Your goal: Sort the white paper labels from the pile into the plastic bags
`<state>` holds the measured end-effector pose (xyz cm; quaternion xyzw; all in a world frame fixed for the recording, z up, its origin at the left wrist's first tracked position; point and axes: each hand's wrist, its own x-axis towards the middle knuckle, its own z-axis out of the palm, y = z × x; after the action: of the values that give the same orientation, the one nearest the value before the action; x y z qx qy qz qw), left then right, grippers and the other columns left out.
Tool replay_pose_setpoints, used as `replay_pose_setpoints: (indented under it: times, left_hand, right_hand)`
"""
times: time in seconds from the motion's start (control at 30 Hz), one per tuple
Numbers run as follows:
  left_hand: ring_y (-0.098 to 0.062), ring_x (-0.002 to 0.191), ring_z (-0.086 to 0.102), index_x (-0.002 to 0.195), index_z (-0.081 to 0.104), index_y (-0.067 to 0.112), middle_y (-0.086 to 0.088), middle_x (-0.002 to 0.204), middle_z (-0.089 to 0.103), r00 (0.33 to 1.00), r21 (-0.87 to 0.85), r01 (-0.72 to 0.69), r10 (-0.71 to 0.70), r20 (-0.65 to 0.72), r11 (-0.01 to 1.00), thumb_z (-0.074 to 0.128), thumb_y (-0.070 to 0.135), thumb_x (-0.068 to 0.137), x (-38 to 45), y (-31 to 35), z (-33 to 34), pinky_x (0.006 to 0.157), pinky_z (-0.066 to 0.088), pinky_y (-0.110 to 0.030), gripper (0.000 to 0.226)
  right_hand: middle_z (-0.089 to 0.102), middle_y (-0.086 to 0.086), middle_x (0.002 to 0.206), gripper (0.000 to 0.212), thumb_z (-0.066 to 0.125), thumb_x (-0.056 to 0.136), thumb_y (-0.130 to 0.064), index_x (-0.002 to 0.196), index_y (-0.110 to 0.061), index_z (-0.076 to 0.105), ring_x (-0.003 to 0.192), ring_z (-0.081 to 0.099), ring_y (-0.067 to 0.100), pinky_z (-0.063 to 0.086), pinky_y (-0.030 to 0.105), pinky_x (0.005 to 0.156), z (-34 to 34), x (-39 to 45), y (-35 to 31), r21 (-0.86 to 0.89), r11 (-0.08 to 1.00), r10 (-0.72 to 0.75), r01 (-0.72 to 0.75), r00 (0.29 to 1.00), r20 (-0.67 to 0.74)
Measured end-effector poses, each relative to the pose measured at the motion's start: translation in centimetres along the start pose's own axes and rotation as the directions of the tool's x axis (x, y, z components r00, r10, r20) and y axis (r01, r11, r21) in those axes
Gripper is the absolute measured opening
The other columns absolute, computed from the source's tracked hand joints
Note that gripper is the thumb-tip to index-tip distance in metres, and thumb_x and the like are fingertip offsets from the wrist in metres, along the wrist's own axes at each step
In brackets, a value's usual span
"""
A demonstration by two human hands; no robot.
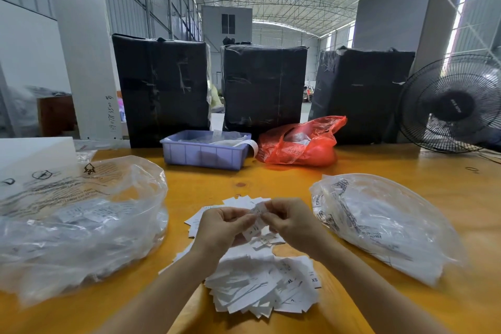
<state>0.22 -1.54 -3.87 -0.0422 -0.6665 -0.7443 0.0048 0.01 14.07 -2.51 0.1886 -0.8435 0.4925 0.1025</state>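
Above the pile (260, 287), left hand (222, 225) and right hand (290, 222) pinch a label (256, 215); light, limp paper, probably best held by its edges.

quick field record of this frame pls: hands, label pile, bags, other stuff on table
left hand: pinches a white label
right hand: pinches the same label
label pile: on the orange table, under the hands
left clear bag: labels inside
right clear bag: labels inside
behind: purple bin, red bag, fan
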Motion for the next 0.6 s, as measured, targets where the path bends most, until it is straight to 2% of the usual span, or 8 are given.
replay_pose_setpoints:
  times: [0.07, 0.13, 0.23, 0.33, 0.43, 0.5, 0.6]
  left_hand:
    - [-0.023, 0.073, 0.07, 0.084, 0.072, 0.004, -0.015, 0.08, 0.073, 0.999, -0.019, 0.005, -0.006, -0.036, 1.0, 0.069, 0.008, 0.082, 0.0, -0.1, 0.2, 0.062, 0.056, -0.029, 0.005]
    - [-0.02, 0.069, 0.067, 0.079, 0.074, 0.008, -0.01, 0.075, 0.073, 0.997, -0.031, 0.01, -0.012, -0.072, 0.999, 0.07, 0.015, 0.082, 0.1, -0.2, 0.1, 0.059, 0.052, -0.029, 0.009]
    - [-0.018, 0.065, 0.066, 0.078, 0.074, 0.009, -0.008, 0.072, 0.072, 0.99, -0.084, 0.036, -0.047, -0.13, 0.996, 0.071, 0.022, 0.081, 0.2, -0.3, 0.0, 0.057, 0.05, -0.029, 0.014]
    - [-0.02, 0.069, 0.066, 0.085, 0.07, 0.007, -0.009, 0.074, 0.071, 0.979, -0.213, 0.066, -0.104, -0.174, 0.975, 0.073, 0.023, 0.079, 0.2, -0.2, 0.1, 0.059, 0.052, -0.03, 0.017]
    - [-0.02, 0.067, 0.065, 0.08, 0.07, 0.008, -0.008, 0.068, 0.071, 0.972, -0.307, 0.069, -0.133, -0.194, 0.949, 0.073, 0.022, 0.078, 0.1, 0.3, 0.2, 0.058, 0.051, -0.029, 0.014]
    - [-0.019, 0.065, 0.063, 0.078, 0.071, 0.009, -0.007, 0.067, 0.07, 0.97, -0.352, 0.072, -0.148, -0.193, 0.933, 0.072, 0.02, 0.079, -0.1, 0.5, 0.3, 0.054, 0.051, -0.027, 0.011]
    - [-0.019, 0.063, 0.063, 0.073, 0.071, 0.011, -0.006, 0.064, 0.069, 0.97, -0.393, 0.087, -0.169, -0.178, 0.915, 0.072, 0.018, 0.079, -0.3, 0.7, 0.4, 0.049, 0.051, -0.024, 0.01]
  right_hand:
    - [0.052, -0.008, 0.065, 0.02, 0.054, 0.095, -0.01, 0.095, -0.001, 0.072, 0.06, 0.044, -0.001, 0.042, 0.029, 0.065, 0.4, 0.0, -0.1, -0.088, 0.994, -0.065, 0.069, 0.997, 0.042]
    - [0.049, -0.005, 0.079, 0.022, 0.051, 0.096, -0.019, 0.107, -0.016, 0.071, 0.075, 0.043, -0.002, 0.04, 0.019, 0.073, 0.7, -0.1, -0.3, -0.137, 0.985, -0.085, 0.101, 0.989, 0.121]
    - [0.04, 0.001, 0.098, 0.026, 0.057, 0.093, -0.028, 0.119, -0.025, 0.064, 0.082, 0.042, 0.001, 0.044, 0.017, 0.08, 1.2, -0.2, -0.2, -0.146, 0.987, -0.043, 0.07, 0.983, 0.181]
    - [0.044, 0.003, 0.104, 0.043, 0.066, 0.087, -0.024, 0.129, -0.022, 0.056, 0.08, 0.05, 0.006, 0.049, 0.017, 0.079, 1.5, -0.3, -0.5, -0.113, 0.992, -0.035, 0.048, 0.992, 0.119]
    - [0.055, 0.0, 0.102, 0.055, 0.072, 0.082, -0.015, 0.133, -0.015, 0.051, 0.077, 0.056, 0.008, 0.051, 0.023, 0.078, 1.8, -0.2, -0.6, -0.047, 0.998, -0.042, 0.042, 0.999, 0.003]
    - [0.062, -0.004, 0.095, 0.049, 0.072, 0.081, -0.008, 0.127, -0.013, 0.058, 0.07, 0.057, 0.006, 0.053, 0.024, 0.073, 2.2, -0.2, -0.6, -0.021, 0.997, -0.076, 0.075, 0.996, -0.043]
    - [0.071, 0.005, 0.088, 0.032, 0.069, 0.082, -0.002, 0.113, -0.008, 0.068, 0.068, 0.06, 0.011, 0.054, 0.027, 0.069, 2.4, -0.3, -0.6, 0.048, 0.995, -0.078, 0.083, 0.992, -0.1]
